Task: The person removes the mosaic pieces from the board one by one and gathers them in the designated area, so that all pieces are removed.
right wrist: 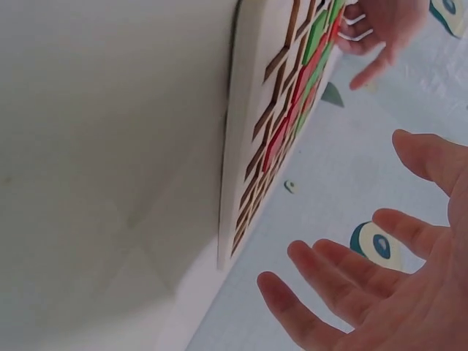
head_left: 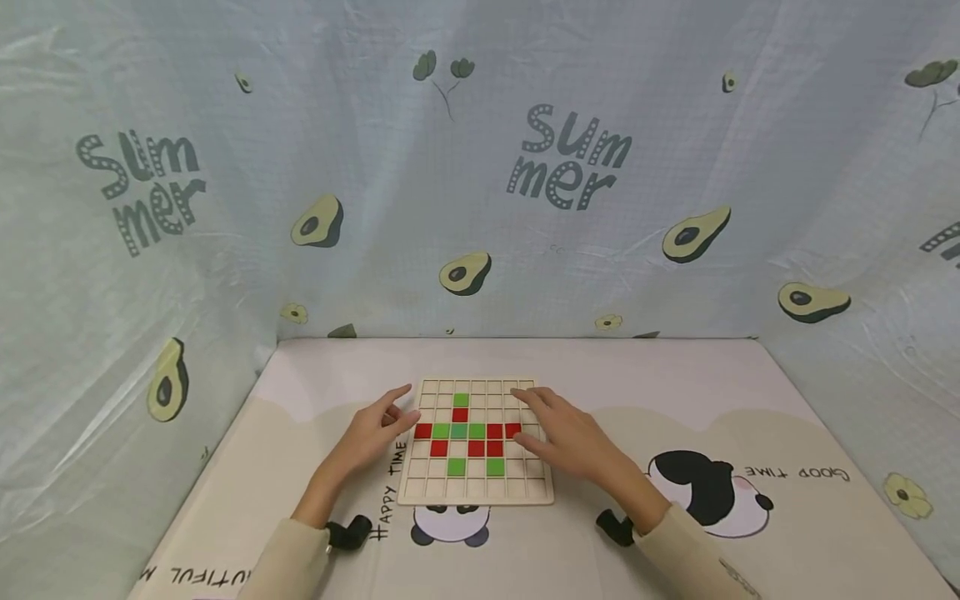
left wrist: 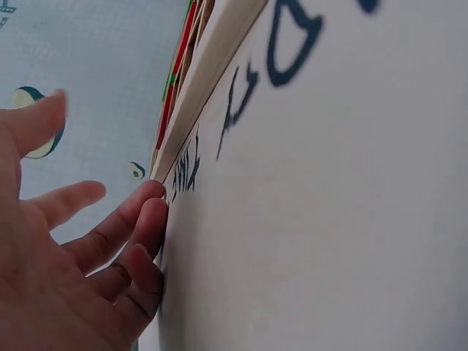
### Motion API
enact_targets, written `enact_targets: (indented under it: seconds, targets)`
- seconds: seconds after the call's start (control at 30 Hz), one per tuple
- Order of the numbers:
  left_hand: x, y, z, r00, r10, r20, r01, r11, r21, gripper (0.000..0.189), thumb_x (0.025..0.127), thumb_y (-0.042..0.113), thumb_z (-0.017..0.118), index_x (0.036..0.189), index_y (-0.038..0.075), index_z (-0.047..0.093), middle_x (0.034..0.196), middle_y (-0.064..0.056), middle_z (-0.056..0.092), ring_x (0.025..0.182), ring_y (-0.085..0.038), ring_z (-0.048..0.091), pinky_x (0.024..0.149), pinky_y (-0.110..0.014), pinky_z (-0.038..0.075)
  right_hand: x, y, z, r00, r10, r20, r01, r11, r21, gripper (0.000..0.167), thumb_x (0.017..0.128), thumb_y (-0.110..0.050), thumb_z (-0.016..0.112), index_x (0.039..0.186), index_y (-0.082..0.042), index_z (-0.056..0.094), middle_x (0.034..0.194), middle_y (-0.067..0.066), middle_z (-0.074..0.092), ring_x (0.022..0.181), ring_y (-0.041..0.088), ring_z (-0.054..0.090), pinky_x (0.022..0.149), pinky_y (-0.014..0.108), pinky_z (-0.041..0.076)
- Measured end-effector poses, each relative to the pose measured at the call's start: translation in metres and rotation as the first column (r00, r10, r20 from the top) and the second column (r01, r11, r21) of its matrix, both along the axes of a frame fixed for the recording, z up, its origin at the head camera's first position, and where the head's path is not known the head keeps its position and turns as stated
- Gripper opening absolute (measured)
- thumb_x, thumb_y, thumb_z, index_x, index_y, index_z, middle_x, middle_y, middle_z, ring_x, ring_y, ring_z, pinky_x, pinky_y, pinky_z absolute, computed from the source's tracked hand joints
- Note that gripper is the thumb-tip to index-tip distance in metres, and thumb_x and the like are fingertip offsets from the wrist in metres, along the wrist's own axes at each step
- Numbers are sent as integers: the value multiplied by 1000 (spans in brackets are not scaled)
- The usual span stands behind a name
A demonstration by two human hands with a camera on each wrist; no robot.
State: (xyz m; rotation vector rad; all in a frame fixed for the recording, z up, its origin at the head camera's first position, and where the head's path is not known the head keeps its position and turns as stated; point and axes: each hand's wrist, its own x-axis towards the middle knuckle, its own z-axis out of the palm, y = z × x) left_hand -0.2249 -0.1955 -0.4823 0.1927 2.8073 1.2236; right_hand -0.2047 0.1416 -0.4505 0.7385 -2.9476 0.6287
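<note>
A square wooden grid board point(head_left: 476, 492) lies flat on the covered table. Red and green square tiles point(head_left: 460, 431) sit in several of its cells, mostly in the middle rows; other cells hold none. My left hand point(head_left: 375, 429) is at the board's left edge, fingers loosely bent and holding nothing; in the left wrist view its fingertips point(left wrist: 152, 191) are close to the board's corner, and I cannot tell whether they touch. Over the board's right side is my right hand point(head_left: 566, 433), fingers spread. In the right wrist view, nothing is between its fingers point(right wrist: 344, 274).
The table cover point(head_left: 585, 550) has printed pandas and lettering. A pale curtain point(head_left: 375, 150) with avocado prints and lettering stands behind and on both sides. A black wrist device point(head_left: 348, 533) is on the left wrist, another point(head_left: 617, 528) on the right.
</note>
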Motion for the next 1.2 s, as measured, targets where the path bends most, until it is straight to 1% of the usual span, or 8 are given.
enact_targets:
  seconds: [0.17, 0.37, 0.5, 0.6, 0.8, 0.97, 1.1, 1.2]
  targets:
    - [1, -1, -3, 1000, -26, 9, 26, 1000, 7, 70, 96, 32, 72, 156, 9, 45, 101, -5, 64, 87, -16, 57, 77, -29, 44, -5, -5, 2, 1000, 16, 14, -15, 1000, -19, 65, 99, -40, 67, 156, -22, 43, 151, 8, 53, 135, 29, 58, 101, 52, 54]
    - [2, -2, -6, 999, -39, 2, 39, 999, 30, 69, 91, 20, 76, 153, 7, 50, 102, -5, 63, 86, -16, 52, 72, -25, 40, -11, -12, 6, 999, 30, 31, -29, 999, -44, 65, 99, -37, 68, 157, -21, 43, 152, 9, 52, 133, 30, 59, 100, 54, 54]
    - [4, -2, -8, 999, -38, -6, 38, 998, 54, 70, 88, 16, 78, 151, 6, 52, 103, -6, 63, 86, -16, 50, 71, -25, 39, -15, -17, 9, 997, 51, 56, -48, 996, -69, 64, 100, -37, 67, 157, -21, 43, 153, 8, 51, 135, 31, 58, 103, 56, 52]
    - [5, -2, -10, 999, -33, -14, 33, 997, 72, 71, 85, 15, 81, 150, 5, 53, 104, -6, 62, 87, -17, 50, 73, -25, 39, -19, -22, 9, 995, 66, 72, -60, 995, -81, 62, 100, -37, 66, 156, -22, 44, 152, 8, 52, 132, 29, 60, 102, 55, 52]
    - [8, -2, -14, 999, -32, -40, 35, 996, 81, 68, 85, 12, 82, 146, 0, 56, 104, -5, 62, 92, -17, 52, 79, -25, 41, -26, -33, 10, 989, 99, 111, -82, 986, -144, 59, 100, -34, 65, 154, -19, 47, 149, 11, 55, 125, 28, 62, 99, 52, 54]
    - [7, -3, -14, 998, -43, -49, 47, 996, 80, 62, 85, 9, 81, 142, -2, 59, 104, -4, 64, 95, -18, 53, 81, -25, 43, -33, -42, 11, 981, 134, 143, -106, 977, -184, 58, 101, -34, 64, 154, -17, 47, 150, 13, 55, 126, 29, 63, 101, 52, 53]
    - [8, -5, -14, 996, -72, -59, 76, 994, 73, 59, 86, 9, 79, 141, -2, 61, 105, -4, 64, 96, -18, 53, 81, -24, 43, -40, -51, 11, 971, 168, 168, -130, 967, -218, 56, 101, -31, 63, 152, -14, 48, 145, 15, 58, 125, 28, 64, 100, 49, 55]
    - [9, -8, -15, 991, -105, -88, 111, 991, 69, 57, 87, 10, 79, 140, -3, 61, 106, -5, 65, 95, -18, 53, 79, -23, 43, -44, -58, 10, 963, 186, 193, -135, 959, -249, 54, 101, -29, 63, 151, -13, 49, 143, 16, 60, 123, 28, 65, 100, 47, 55]
